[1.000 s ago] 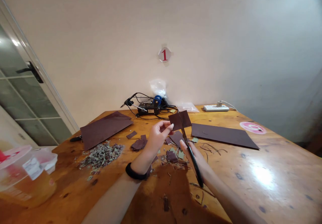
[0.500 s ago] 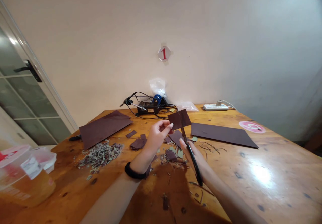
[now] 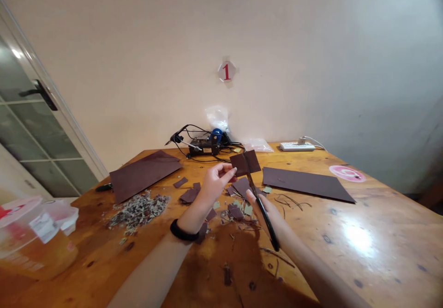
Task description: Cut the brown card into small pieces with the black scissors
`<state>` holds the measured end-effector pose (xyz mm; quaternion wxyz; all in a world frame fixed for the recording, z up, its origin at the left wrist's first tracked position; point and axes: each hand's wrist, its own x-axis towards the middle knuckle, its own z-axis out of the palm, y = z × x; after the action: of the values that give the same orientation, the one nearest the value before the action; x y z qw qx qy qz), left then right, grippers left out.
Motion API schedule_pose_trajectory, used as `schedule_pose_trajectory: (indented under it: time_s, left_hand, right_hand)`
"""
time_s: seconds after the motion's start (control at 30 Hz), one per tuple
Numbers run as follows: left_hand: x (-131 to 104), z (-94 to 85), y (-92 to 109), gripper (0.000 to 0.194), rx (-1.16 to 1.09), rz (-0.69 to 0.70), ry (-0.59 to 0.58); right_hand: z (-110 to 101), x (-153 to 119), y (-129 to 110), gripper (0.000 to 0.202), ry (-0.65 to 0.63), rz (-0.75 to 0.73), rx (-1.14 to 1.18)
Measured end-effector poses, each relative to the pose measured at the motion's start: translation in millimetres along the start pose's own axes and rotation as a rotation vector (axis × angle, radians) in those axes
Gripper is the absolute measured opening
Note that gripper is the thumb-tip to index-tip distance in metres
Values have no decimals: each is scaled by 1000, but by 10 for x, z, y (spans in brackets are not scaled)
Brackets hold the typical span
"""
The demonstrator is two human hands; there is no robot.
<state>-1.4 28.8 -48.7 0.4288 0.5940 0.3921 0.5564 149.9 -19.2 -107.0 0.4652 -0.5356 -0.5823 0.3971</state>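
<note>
While scissors (image 3: 265,215) overlap brown card (image 3: 238,163), tips (image 3: 245,156) indistinct, right hand (image 3: 275,217) half-hidden

Near the tabletop's (image 3: 391,234) far edge I see a white power strip (image 3: 292,147); above, a taped sign (image 3: 226,71) (red 1) on the wall (image 3: 311,45); leftward, a black door handle (image 3: 42,93).

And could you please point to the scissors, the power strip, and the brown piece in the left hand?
Scissors (image 3: 266,215): head view, on the black handle.
Power strip (image 3: 294,147): head view, on its white casing.
Brown piece (image 3: 239,164): head view, on its left part.
</note>
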Motion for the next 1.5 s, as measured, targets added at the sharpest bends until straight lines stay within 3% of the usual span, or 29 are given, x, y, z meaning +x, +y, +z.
schedule_pose_trajectory:
  time_s: [0.2, 0.63, 1.1, 1.33, 1.5]
  left_hand:
    - [17, -5, -42, 16, 16, 2, -10]
    - [-10, 27, -11, 18, -42, -63, -19]
    - [-10, 33, -58, 23, -74, -79, 0]
    - [-16, 44, -33, 20, -99, -89, 9]
    - [-20, 49, -33, 19, -91, -90, 8]
  right_hand:
    - [-19, -23, -57, 53, -44, 29, -50]
    - [-139, -2, -117, 64, -39, 45, -465]
    - [-114, 19, -25, 61, -9, -8, -374]
    - [-157, 18, -80, 58, -17, -50, -519]
    - [-142, 35, -53, 58, -16, -46, -501]
